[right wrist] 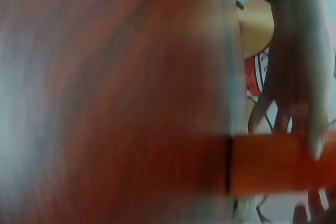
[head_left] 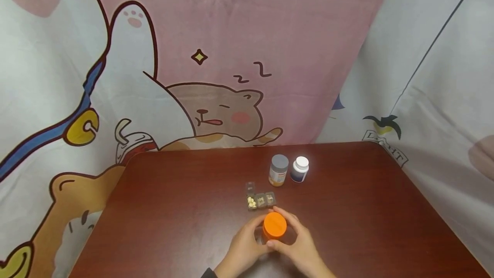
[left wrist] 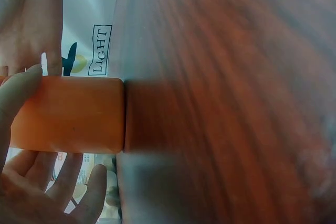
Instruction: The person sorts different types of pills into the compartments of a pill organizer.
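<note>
An orange bottle with an orange cap (head_left: 275, 225) stands upright on the table between both hands. My left hand (head_left: 244, 246) holds its left side, and my right hand (head_left: 302, 244) grips it from the right with the thumb at the near side. In the left wrist view the bottle's plain body (left wrist: 73, 115) appears sideways, its base at the tabletop. The right wrist view also has the bottle (right wrist: 278, 163), with the left thumb lying over it. Just beyond the hands lies a small clear pill organizer (head_left: 261, 200); its left compartment has a raised lid and holds pale tablets (head_left: 251, 203).
A grey-capped bottle (head_left: 278, 170) and a smaller white-capped bottle (head_left: 299, 169) stand side by side farther back. The dark reddish wooden table (head_left: 185, 209) meets a cartoon-printed cloth (head_left: 301, 55) along its back edge.
</note>
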Action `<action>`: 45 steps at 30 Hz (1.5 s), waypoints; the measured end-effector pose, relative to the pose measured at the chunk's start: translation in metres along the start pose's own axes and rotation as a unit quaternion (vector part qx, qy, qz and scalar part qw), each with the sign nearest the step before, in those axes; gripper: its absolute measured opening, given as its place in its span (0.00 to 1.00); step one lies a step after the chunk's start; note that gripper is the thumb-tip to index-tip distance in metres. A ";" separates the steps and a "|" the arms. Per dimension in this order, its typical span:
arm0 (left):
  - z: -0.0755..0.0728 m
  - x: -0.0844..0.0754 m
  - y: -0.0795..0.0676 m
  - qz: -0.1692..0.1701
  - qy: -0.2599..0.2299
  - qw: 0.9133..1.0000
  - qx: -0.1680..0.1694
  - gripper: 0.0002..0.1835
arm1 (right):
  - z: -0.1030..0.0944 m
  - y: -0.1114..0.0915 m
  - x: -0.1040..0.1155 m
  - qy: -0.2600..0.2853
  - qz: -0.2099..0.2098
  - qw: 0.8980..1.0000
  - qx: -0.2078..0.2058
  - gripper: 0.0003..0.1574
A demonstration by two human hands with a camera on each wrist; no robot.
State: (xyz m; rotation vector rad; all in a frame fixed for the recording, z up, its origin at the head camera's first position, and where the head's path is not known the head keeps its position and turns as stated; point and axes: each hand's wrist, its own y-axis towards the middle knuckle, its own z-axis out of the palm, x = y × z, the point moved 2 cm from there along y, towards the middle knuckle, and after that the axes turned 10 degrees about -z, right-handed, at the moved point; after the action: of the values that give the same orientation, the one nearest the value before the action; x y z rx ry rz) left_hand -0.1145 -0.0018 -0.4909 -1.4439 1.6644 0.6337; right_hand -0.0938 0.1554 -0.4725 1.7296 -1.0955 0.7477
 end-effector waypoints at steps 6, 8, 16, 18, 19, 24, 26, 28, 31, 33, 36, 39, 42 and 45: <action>0.001 0.000 0.000 -0.007 -0.025 1.000 0.017 0.38 | -0.022 0.021 -0.007 0.035 -0.119 0.976 0.180 0.53; 0.001 0.001 -0.001 -0.010 -0.033 0.999 0.018 0.37 | -0.027 0.031 -0.010 0.069 -0.131 0.960 0.239 0.49; 0.004 0.002 -0.005 -0.015 -0.033 0.999 0.015 0.35 | -0.027 0.056 -0.016 0.271 -0.124 0.876 0.380 0.41; 0.005 0.002 -0.005 -0.016 -0.028 0.999 0.013 0.36 | -0.026 0.056 -0.016 0.264 -0.125 0.875 0.387 0.41; 0.005 0.002 -0.005 -0.015 -0.026 0.999 0.012 0.36 | -0.026 0.056 -0.017 0.252 -0.126 0.879 0.385 0.40; 0.004 0.001 -0.005 -0.014 -0.027 0.999 0.011 0.38 | -0.024 0.049 -0.017 0.214 -0.131 0.907 0.339 0.39; 0.003 0.001 -0.005 -0.013 -0.026 1.000 0.011 0.39 | -0.023 0.044 -0.015 0.190 -0.116 0.925 0.307 0.39; 0.003 0.001 -0.005 -0.012 -0.020 1.000 0.009 0.40 | -0.022 0.038 -0.013 0.143 -0.101 0.948 0.267 0.39; 0.002 0.001 -0.004 -0.009 -0.013 1.000 0.007 0.41 | -0.018 0.029 -0.010 0.081 -0.057 0.976 0.195 0.39; 0.002 0.001 -0.003 -0.006 -0.009 1.000 0.006 0.40 | -0.013 0.023 -0.008 0.060 -0.021 0.988 0.142 0.39; 0.001 0.001 -0.003 -0.006 -0.004 1.000 0.002 0.40 | -0.005 0.014 -0.003 0.060 0.034 0.995 0.066 0.41; 0.001 0.001 -0.002 -0.009 0.000 1.000 -0.003 0.39 | 0.002 0.008 0.001 0.053 0.064 0.997 0.007 0.41; 0.001 0.000 -0.001 -0.010 0.001 1.000 -0.006 0.38 | 0.006 0.004 0.004 0.045 0.075 0.996 -0.033 0.41; 0.000 0.000 -0.002 -0.012 0.001 1.000 -0.007 0.38 | 0.009 0.002 0.006 0.044 0.081 0.994 -0.051 0.40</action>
State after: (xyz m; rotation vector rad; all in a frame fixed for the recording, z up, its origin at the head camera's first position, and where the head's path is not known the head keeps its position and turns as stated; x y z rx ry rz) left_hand -0.1125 -0.0022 -0.4911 -1.4733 1.6445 0.6328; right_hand -0.0934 0.1447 -0.4703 1.5211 -1.2028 0.8437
